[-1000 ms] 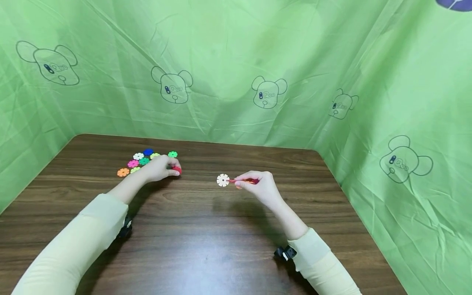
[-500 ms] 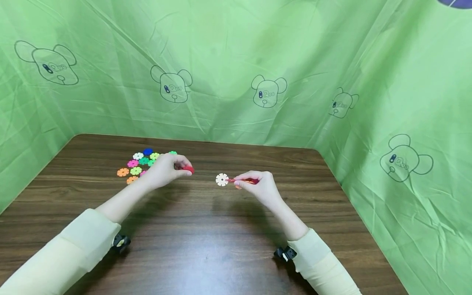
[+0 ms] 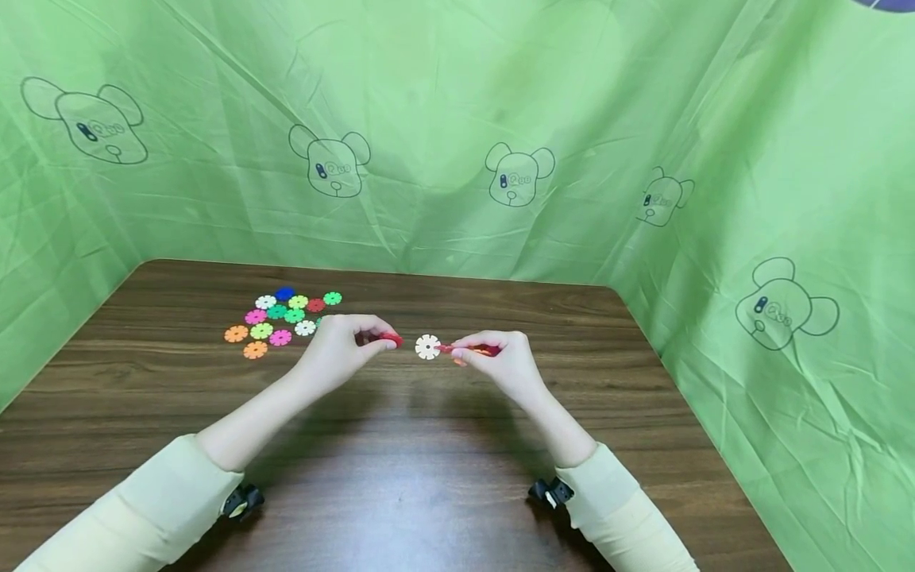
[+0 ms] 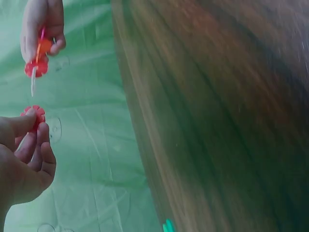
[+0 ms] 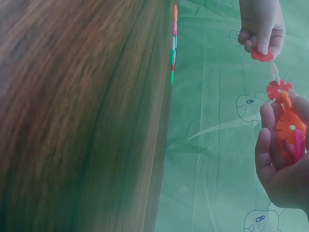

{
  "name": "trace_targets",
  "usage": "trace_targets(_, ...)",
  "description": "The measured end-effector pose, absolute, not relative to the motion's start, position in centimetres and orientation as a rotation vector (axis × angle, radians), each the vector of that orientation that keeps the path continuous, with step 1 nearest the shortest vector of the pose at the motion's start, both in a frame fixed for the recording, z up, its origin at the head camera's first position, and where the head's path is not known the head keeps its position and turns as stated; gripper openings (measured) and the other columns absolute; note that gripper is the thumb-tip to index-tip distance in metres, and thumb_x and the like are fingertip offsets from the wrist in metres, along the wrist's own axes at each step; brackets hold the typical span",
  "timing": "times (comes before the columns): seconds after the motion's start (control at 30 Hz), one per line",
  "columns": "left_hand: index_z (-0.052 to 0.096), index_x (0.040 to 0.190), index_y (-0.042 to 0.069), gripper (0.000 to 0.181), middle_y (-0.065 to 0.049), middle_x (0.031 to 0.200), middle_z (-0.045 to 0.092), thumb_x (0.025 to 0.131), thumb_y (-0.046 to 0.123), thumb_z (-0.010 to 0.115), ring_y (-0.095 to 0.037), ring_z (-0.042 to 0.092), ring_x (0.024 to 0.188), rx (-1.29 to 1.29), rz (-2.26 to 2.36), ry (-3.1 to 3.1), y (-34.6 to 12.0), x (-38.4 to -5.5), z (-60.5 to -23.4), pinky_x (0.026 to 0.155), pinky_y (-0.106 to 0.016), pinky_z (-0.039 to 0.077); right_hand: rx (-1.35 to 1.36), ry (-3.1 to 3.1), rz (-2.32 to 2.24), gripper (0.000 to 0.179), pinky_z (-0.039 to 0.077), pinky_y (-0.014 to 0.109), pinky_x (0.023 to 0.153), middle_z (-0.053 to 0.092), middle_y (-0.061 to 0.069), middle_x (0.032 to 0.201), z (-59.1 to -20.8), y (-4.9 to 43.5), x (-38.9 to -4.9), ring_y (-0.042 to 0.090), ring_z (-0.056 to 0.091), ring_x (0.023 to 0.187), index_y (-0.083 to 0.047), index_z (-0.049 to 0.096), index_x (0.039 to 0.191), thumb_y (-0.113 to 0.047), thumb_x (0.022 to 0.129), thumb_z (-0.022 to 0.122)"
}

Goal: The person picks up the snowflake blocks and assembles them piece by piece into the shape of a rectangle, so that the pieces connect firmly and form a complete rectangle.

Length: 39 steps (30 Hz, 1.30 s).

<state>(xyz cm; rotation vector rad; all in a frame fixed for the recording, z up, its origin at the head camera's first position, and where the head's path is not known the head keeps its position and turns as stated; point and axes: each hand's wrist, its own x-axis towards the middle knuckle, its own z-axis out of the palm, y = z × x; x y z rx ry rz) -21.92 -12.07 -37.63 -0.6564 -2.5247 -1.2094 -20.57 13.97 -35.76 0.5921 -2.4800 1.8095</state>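
At far left, flat on the wood-grain bench (image 3: 429,461): loose slotted snowflake discs (image 3: 261,330) in orange, yellow-green, pink, white, blue, red and green, one partly hidden by the left hand (image 3: 334,351). Left hand: fingers curled, pinching a red disc (image 3: 391,340) by its rim, raised above the bench. Just right of this, across a narrow gap: a white disc (image 3: 427,347), joined to a second red disc (image 3: 445,349) at the leading end of a linked chain (image 5: 288,121). At right: right hand (image 3: 500,357), fingers curled round the chain, also raised; chain's far end hidden, full length impossible to tell.

Handling (judged): probably light, stiff plastic, smooth and slightly slippery, unlikely to break. Best held by the rim, facing slots uncovered; chain best held close behind the leading discs, to limit twisting at the joints.

Views compared. Head: white disc nearly face-on, with the whole scatter of loose discs. Left wrist: white disc edge-on, both red discs showing their faces, gap clearly visible. Right wrist: an orange disc (image 5: 292,129) face-on and a pink disc (image 5: 298,145) edge-on, both largely masked from the head camera; loose discs reduced to a thin coloured line.
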Motion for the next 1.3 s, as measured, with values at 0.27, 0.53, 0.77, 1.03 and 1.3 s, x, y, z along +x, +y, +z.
trace_targets(0.27,0.074,0.086,0.021,0.003,0.008,0.077,0.07,0.083,0.021,0.073,-0.014,0.048,0.051,-0.654,-1.199,-2.436,-11.1,-21.3,-38.0,0.045,-0.022,0.038,0.607,-2.465,1.796,0.012,0.055,0.023,0.06,0.073,0.014,0.079,-35.8,13.6,-20.6,0.024,0.071,0.072,0.001,0.074,0.09,-0.006,0.08,0.074)
trace_targets(0.53,0.074,0.087,0.018,0.007,0.009,0.079,0.069,0.081,0.016,0.075,-0.007,0.047,0.055,-0.727,-1.099,-2.33,-10.4,-21.0,-38.4,0.048,-0.02,0.04,0.618,-2.474,1.799,0.013,0.055,0.022,0.06,0.073,0.014,0.082,-35.8,13.4,-20.6,0.012,0.07,0.07,0.002,0.074,0.091,-0.006,0.081,0.074)
trace_targets(0.77,0.075,0.087,0.017,0.008,0.008,0.079,0.069,0.079,0.013,0.076,-0.004,0.048,0.057,-0.745,-1.089,-2.28,-10.3,-21.0,-38.8,0.05,-0.02,0.041,0.744,-2.499,1.641,0.018,0.055,0.024,0.058,0.073,0.01,0.089,-36.8,13.8,-21.5,0.01,0.07,0.074,-0.002,0.074,0.097,-0.01,0.081,0.074)
trace_targets(1.03,0.075,0.088,0.017,0.008,0.007,0.081,0.07,0.08,0.014,0.075,-0.003,0.049,0.058,-0.746,-1.102,-2.288,-10.3,-20.7,-38.6,0.05,-0.019,0.042,1.073,-2.363,1.158,0.009,0.053,0.02,0.061,0.073,-0.002,0.091,-38.0,14.2,-23.0,0.008,0.067,0.084,-0.014,0.077,0.091,-0.016,0.083,0.073)
trace_targets(1.3,0.076,0.09,0.013,0.011,0.003,0.083,0.071,0.079,0.011,0.076,-0.004,0.053,0.062,-0.787,-1.15,-2.262,-9.8,-20.4,-38.4,0.052,-0.019,0.044,1.178,-2.485,0.949,0.009,0.051,0.021,0.062,0.068,-0.004,0.086,-37.5,13.5,-22.3,0.002,0.056,0.068,-0.013,0.063,0.096,-0.009,0.087,0.062)
